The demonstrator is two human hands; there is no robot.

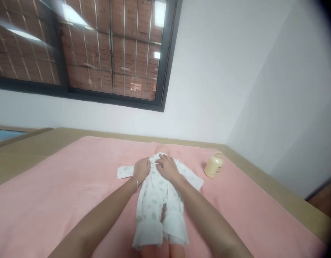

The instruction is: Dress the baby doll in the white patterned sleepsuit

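Observation:
A baby doll [162, 149] lies on its back on the pink blanket [95, 179], its head away from me and its legs toward me. It wears a white romper [152, 204] with small printed figures, the sleeves spread out to both sides. My left hand [142, 169], a bangle at its wrist, is at the left side of the chest, fingers closed together on the romper's cloth; the fingertips are partly hidden. Across the upper chest my right hand [168, 167] rests with its fingers apart, touching the cloth near the neck opening.
A pale yellow pump bottle [214, 165] stands on the blanket to the right of the doll. The blanket covers a wooden table top [251, 172] with its border showing. Behind it are a white wall [203, 89] and a barred window [111, 53]. A blue-lined wooden tray [9, 137] sits far left.

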